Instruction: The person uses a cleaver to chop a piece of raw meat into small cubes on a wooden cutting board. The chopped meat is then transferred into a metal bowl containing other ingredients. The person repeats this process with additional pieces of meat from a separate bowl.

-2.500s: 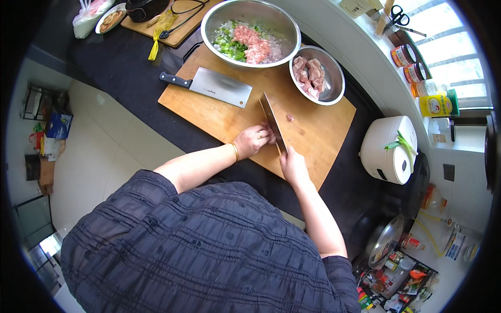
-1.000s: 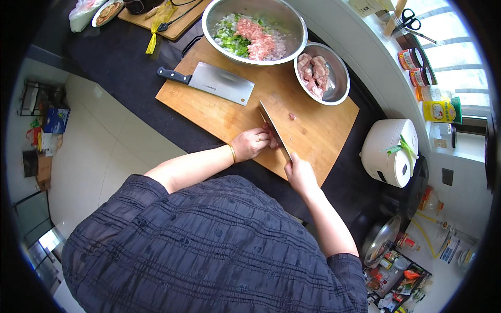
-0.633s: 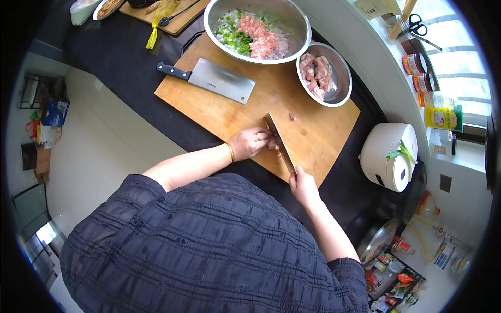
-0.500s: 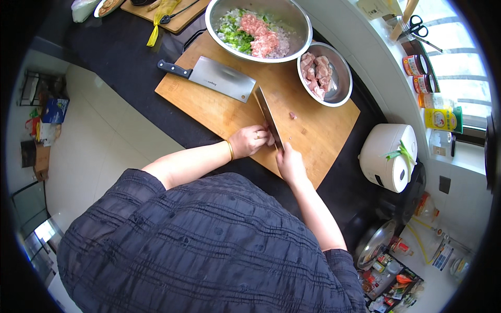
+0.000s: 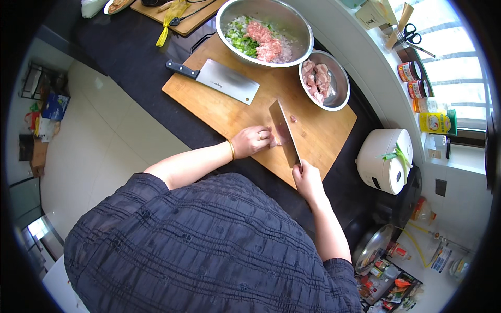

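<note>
My right hand (image 5: 309, 181) is closed round the handle of a cleaver (image 5: 285, 134), whose blade stands on edge over the wooden cutting board (image 5: 219, 117). To its left, my left hand (image 5: 251, 141) presses with bent fingers on a small piece of raw meat (image 5: 274, 140), partly hidden under the fingertips. A smaller scrap of meat (image 5: 293, 119) lies right of the blade. A second cleaver (image 5: 224, 82) with a black handle rests flat on the board's far left part.
A large steel bowl (image 5: 308, 39) with minced meat and chopped vegetables stands on the far edge of the board. Beside it, a smaller steel bowl (image 5: 344, 91) holds meat chunks. A white rice cooker (image 5: 377, 159) with green onion on top sits at right.
My right hand and the cleaver have moved right, away from my left fingers, so a gap shows between blade and meat. My left hand stays on the meat. The whole view has shifted slightly.
</note>
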The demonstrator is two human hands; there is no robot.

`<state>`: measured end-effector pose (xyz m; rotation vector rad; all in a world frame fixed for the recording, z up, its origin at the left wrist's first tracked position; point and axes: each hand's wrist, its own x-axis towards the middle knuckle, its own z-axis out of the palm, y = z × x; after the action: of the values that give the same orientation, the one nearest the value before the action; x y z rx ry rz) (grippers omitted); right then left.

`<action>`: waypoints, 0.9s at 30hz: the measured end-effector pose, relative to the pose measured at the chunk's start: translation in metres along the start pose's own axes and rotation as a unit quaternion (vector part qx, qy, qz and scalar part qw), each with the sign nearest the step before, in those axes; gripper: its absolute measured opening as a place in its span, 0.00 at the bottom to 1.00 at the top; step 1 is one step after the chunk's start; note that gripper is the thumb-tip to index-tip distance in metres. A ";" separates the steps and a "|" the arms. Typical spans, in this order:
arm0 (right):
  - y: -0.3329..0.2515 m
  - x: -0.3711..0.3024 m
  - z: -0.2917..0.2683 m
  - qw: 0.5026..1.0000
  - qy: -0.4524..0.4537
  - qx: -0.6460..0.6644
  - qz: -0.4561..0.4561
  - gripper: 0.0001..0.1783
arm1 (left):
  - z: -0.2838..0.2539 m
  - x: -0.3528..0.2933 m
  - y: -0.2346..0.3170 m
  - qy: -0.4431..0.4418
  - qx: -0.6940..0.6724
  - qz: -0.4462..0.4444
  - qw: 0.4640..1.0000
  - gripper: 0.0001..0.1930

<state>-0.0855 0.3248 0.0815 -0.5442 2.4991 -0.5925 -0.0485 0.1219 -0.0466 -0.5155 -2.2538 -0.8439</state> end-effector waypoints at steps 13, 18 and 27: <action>0.011 -0.011 -0.001 0.997 -0.041 -0.066 -0.016 0.08 | 0.013 -0.014 -0.003 -0.041 0.020 -0.023 0.999 0.09; 0.013 -0.002 0.001 0.994 -0.057 -0.085 -0.028 0.08 | 0.008 -0.010 -0.005 -0.049 0.004 -0.017 0.999 0.09; 0.018 0.021 0.008 0.994 -0.066 -0.072 -0.051 0.08 | 0.004 -0.006 -0.002 -0.071 0.008 -0.015 0.997 0.10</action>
<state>-0.1020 0.3271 0.0577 -0.7448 2.4109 -0.4024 -0.0476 0.1226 -0.0541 -0.5520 -2.4013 -0.8261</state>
